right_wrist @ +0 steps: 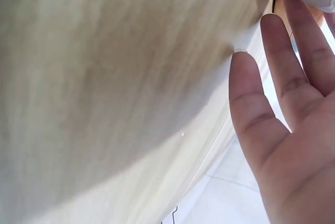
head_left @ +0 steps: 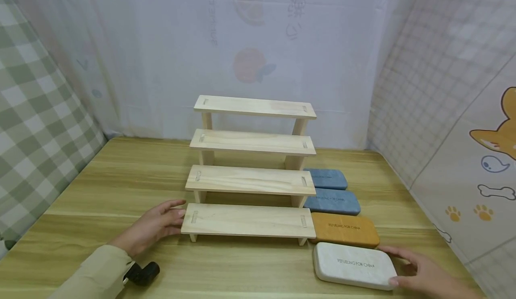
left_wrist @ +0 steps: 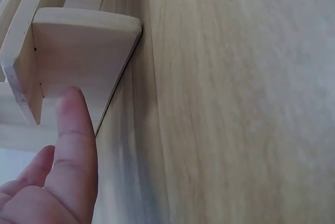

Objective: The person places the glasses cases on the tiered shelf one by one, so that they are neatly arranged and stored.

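Note:
My right hand (head_left: 419, 270) holds the right end of a white glasses case (head_left: 354, 265) lettered "REFUELING FOR CHINA", thumb at its near corner and fingers at its far corner. The case lies flat on the table. In the right wrist view, the outer fingers (right_wrist: 293, 77) stretch out, and only a bit of the case shows at the top right. My left hand (head_left: 155, 225) is beside the left end of a four-step wooden display stand (head_left: 247, 220), its fingers loosely bent. In the left wrist view, a fingertip (left_wrist: 70, 101) is close to the stand's side panel (left_wrist: 84, 51); contact is unclear.
An orange case (head_left: 344, 229) and two blue cases (head_left: 332, 201) line up behind the white one, along the stand's right side. The wood-grain table (head_left: 121, 178) is bordered by a pale curtain (head_left: 161, 66) behind and cloth walls left and right. A black device is on the left wrist.

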Demonstrator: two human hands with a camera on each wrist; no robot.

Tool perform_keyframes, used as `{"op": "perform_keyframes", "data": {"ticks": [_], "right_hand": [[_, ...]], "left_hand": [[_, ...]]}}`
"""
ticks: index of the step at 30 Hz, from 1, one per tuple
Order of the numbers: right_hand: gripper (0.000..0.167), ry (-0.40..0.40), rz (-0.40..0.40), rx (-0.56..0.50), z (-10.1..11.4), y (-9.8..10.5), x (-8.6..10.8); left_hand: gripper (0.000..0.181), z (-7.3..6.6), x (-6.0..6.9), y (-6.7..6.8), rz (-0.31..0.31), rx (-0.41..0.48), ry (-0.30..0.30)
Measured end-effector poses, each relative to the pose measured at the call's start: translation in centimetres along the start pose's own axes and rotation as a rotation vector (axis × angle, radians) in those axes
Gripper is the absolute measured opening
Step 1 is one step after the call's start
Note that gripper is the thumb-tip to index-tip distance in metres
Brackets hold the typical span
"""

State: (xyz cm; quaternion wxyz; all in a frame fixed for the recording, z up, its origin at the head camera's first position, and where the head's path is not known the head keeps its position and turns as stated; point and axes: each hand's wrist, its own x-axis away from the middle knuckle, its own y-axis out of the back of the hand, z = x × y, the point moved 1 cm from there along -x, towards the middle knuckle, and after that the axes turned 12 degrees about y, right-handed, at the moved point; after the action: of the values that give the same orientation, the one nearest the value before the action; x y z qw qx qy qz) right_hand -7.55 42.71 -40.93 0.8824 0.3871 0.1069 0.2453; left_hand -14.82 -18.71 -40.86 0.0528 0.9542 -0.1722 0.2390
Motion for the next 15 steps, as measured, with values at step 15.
{"op": "perform_keyframes", "data": {"ticks": [15], "right_hand": [[0.070, -0.049, 0.047, 0.227, 0.17, -0.89, -0.29]], "left_hand": [[0.076, -0.28, -0.92, -0.65, 0.071, 0.026, 0.014]]}}
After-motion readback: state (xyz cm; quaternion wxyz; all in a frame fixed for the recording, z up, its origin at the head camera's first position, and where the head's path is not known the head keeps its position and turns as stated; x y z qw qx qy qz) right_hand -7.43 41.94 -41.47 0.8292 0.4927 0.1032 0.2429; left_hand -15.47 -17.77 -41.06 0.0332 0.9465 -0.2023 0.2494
